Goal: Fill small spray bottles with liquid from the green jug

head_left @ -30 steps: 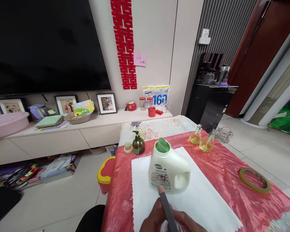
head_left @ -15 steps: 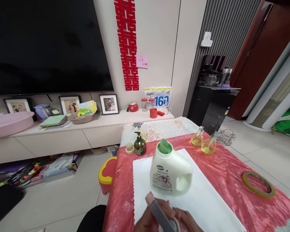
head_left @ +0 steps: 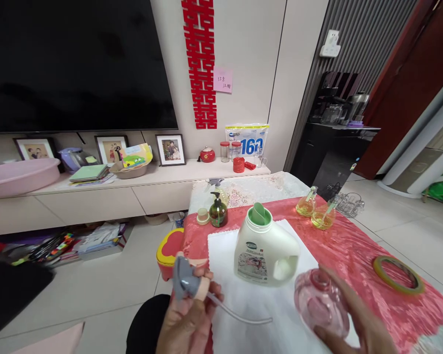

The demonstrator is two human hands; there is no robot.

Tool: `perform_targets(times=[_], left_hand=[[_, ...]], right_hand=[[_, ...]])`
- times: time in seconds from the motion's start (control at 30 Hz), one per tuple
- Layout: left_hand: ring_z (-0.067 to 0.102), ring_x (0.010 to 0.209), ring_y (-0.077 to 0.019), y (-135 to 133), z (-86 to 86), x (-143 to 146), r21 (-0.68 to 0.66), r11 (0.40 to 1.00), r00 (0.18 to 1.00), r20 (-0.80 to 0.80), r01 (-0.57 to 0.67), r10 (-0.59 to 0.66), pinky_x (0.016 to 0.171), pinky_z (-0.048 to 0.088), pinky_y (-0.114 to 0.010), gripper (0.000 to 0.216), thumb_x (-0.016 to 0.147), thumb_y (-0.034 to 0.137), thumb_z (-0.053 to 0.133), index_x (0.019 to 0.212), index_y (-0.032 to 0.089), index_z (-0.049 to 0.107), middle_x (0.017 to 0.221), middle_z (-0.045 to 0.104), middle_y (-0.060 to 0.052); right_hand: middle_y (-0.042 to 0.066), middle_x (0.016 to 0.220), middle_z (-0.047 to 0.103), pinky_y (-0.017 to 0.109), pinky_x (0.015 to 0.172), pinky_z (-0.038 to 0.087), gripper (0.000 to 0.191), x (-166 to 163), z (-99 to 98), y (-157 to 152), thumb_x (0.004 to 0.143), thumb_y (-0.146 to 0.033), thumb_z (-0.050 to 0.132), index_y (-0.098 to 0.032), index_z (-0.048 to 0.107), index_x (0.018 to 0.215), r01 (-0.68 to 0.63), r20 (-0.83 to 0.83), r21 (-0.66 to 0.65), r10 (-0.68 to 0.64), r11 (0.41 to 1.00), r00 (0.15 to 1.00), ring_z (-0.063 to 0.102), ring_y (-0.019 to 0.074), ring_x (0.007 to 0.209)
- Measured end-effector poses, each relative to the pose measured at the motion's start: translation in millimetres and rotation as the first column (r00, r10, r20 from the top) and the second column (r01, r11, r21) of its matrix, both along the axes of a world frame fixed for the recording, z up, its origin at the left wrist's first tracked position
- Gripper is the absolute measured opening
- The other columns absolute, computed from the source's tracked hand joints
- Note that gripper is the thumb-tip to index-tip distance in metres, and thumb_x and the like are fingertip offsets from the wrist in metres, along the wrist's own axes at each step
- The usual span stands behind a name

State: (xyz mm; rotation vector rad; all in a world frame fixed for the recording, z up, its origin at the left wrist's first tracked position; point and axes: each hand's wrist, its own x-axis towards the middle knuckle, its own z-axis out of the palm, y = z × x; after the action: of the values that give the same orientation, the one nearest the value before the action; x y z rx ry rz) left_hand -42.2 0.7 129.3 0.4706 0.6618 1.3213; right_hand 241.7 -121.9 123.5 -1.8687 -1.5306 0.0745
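My left hand is closed around a grey and pink spray head, whose clear dip tube trails off to the right. In my right hand is a clear pink bottle, its neck uncovered and tilted toward the camera. Between and beyond the two hands stands a large pale detergent jug with a green pouring spout and no cap on it. The jug rests on a white sheet.
Behind the jug are a dark green pump bottle and a pale cap. Two flasks of yellow liquid stand at the right of the red tablecloth. A tape roll lies farther right; a stool is at the left.
The spray head and the pink bottle are now apart. My left hand has moved left with the spray head, my right hand right with the bottle. The view has shifted slightly.
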Motion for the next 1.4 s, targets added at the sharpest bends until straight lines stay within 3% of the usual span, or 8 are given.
perform_targets(times=[0.1, 0.2, 0.33, 0.57, 0.87, 1.17, 1.4], left_hand=[[0.069, 0.072, -0.0167, -9, -43.0, 17, -0.119, 0.99, 0.995, -0.054, 0.082, -0.089, 0.068, 0.056, -0.028, 0.052, 0.051, 0.031, 0.098, 0.098, 0.024, 0.076, 0.099, 0.075, -0.006], [0.068, 0.068, -0.016, -16, -80.2, 29, -0.182, 0.979, 0.987, -0.112, 0.09, -0.112, 0.066, 0.053, -0.027, 0.052, 0.045, 0.033, 0.1, 0.09, 0.02, 0.077, 0.094, 0.075, -0.006], [0.068, 0.07, -0.0159, -19, -103.8, 31, -0.175, 0.983, 0.989, -0.127, 0.054, -0.077, 0.069, 0.053, -0.027, 0.057, 0.041, 0.037, 0.1, 0.089, 0.02, 0.075, 0.091, 0.074, -0.005], [0.068, 0.069, -0.0166, -17, -105.4, 20, -0.207, 0.972, 0.989, -0.062, 0.116, -0.131, 0.067, 0.051, -0.027, 0.049, 0.046, 0.032, 0.099, 0.087, 0.02, 0.075, 0.087, 0.075, -0.005], [0.069, 0.074, -0.0185, -17, -108.4, 15, -0.207, 0.961, 0.982, -0.019, 0.182, -0.19, 0.073, 0.052, -0.03, 0.052, 0.048, 0.029, 0.098, 0.094, 0.022, 0.074, 0.091, 0.073, -0.005], [0.071, 0.072, -0.0174, -16, -112.7, 15, -0.189, 0.964, 0.981, -0.015, 0.187, -0.193, 0.068, 0.053, -0.026, 0.053, 0.044, 0.03, 0.1, 0.089, 0.021, 0.074, 0.089, 0.076, -0.005], [0.072, 0.074, -0.0184, -16, -118.0, 16, -0.188, 0.965, 0.982, -0.007, 0.182, -0.187, 0.069, 0.055, -0.026, 0.054, 0.045, 0.029, 0.1, 0.091, 0.02, 0.073, 0.091, 0.077, -0.006]], right_hand=[[0.01, 0.136, 0.057, 0.037, 0.087, 0.058, 0.074, 15, 35.2, 22, 0.087, -0.051, 0.064, -0.025, 0.037, 0.152, -0.044, 0.222, 0.093, 0.023, 0.995, 0.975, 0.061, 0.0294, 0.117], [0.01, 0.138, 0.054, 0.042, 0.092, 0.054, 0.068, 21, 69.9, 48, 0.092, -0.051, 0.058, -0.023, 0.038, 0.151, -0.066, 0.392, 0.205, -0.02, 0.977, 0.92, 0.055, 0.0304, 0.124], [0.012, 0.138, 0.051, 0.044, 0.099, 0.048, 0.061, 20, 102.9, 75, 0.095, -0.041, 0.052, -0.018, 0.036, 0.151, -0.153, 0.556, 0.238, -0.005, 0.959, 0.831, 0.051, 0.0285, 0.124], [0.017, 0.133, 0.05, 0.047, 0.097, 0.046, 0.066, 21, 122.3, 109, 0.089, -0.027, 0.053, -0.014, 0.033, 0.151, -0.25, 0.736, 0.156, 0.057, 0.956, 0.675, 0.05, 0.0305, 0.118], [0.019, 0.132, 0.051, 0.046, 0.093, 0.044, 0.058, 16, 129.9, 125, 0.086, -0.023, 0.052, -0.009, 0.044, 0.142, -0.209, 0.87, 0.102, 0.015, 0.973, 0.492, 0.048, 0.0325, 0.119], [0.019, 0.132, 0.05, 0.047, 0.095, 0.042, 0.057, 8, 139.5, 130, 0.084, -0.018, 0.053, -0.01, 0.047, 0.14, -0.184, 0.922, 0.047, 0.029, 0.982, 0.387, 0.047, 0.0338, 0.12], [0.018, 0.132, 0.051, 0.047, 0.097, 0.041, 0.054, 6, 146.8, 130, 0.083, -0.015, 0.054, -0.011, 0.051, 0.137, -0.177, 0.935, 0.057, 0.009, 0.983, 0.354, 0.047, 0.0343, 0.12]])
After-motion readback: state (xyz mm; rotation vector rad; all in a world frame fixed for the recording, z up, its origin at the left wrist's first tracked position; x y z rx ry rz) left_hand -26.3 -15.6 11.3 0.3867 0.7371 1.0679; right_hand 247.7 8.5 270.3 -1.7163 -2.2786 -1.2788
